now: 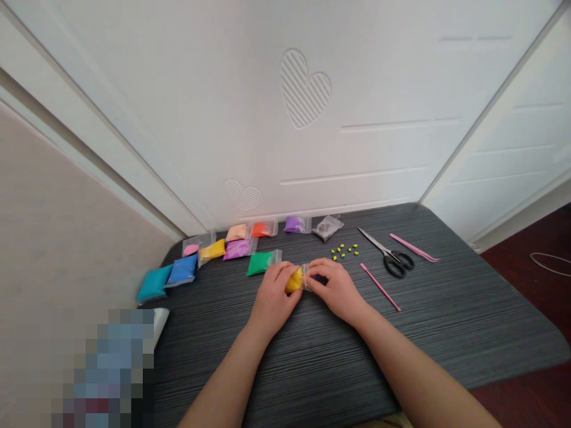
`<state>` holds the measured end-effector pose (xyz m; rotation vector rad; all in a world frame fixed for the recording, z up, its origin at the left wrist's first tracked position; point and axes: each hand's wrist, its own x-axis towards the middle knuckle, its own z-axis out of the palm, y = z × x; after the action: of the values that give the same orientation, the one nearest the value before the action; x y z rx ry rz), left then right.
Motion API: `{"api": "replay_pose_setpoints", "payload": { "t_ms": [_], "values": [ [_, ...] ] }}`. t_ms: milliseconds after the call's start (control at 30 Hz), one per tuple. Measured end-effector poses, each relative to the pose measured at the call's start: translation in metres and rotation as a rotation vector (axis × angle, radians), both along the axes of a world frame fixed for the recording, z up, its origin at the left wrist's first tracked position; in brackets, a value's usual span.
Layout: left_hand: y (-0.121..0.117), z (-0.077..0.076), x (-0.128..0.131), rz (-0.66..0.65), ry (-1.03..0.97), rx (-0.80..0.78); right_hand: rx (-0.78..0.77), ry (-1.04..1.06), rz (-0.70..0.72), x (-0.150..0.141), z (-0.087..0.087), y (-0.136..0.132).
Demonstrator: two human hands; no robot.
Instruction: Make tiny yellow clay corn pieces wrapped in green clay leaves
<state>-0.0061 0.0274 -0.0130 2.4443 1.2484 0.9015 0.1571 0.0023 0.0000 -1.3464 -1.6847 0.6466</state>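
Observation:
Between my two hands is a small clear zip bag of yellow modelling clay [294,280]. My left hand [273,295] is closed around its filled end. At the bag's clear opening end, my right hand [332,285] pinches with thumb and fingers. Just beyond my left hand lies a zip bag of green clay [261,263]. Several tiny yellow-and-green pieces [343,251] are scattered past my right hand. A pink modelling stick [380,287] lies to the right of that hand.
Black-handled scissors [392,260] and pink tweezers [413,246] lie at the right. Along the back and left are more clay bags, among them purple [294,224], grey [328,228], orange [262,229], blue [181,271] and teal [154,283]. A white panel [375,89] stands behind the dark table [312,368].

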Motion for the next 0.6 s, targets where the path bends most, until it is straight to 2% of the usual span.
{"api": "replay_pose_setpoints", "payload": {
  "t_ms": [100, 267, 367, 467, 600],
  "values": [
    [0.002, 0.001, -0.001, 0.026, -0.003, -0.012, 0.002, 0.138, -0.013, 0.003, 0.004, 0.001],
    [0.004, 0.003, -0.002, 0.064, -0.017, -0.027, -0.136, 0.637, -0.21, 0.016, 0.009, 0.008],
    [0.003, 0.003, -0.002, 0.06, -0.022, -0.035, -0.187, 0.854, -0.23, 0.022, 0.009, 0.01],
    [0.003, 0.003, -0.002, 0.06, -0.025, -0.023, -0.249, 0.823, -0.154, 0.021, 0.007, 0.009],
    [0.003, 0.003, -0.001, 0.065, -0.014, -0.02, -0.248, 0.495, -0.059, 0.014, 0.003, 0.006]
  ]
}}
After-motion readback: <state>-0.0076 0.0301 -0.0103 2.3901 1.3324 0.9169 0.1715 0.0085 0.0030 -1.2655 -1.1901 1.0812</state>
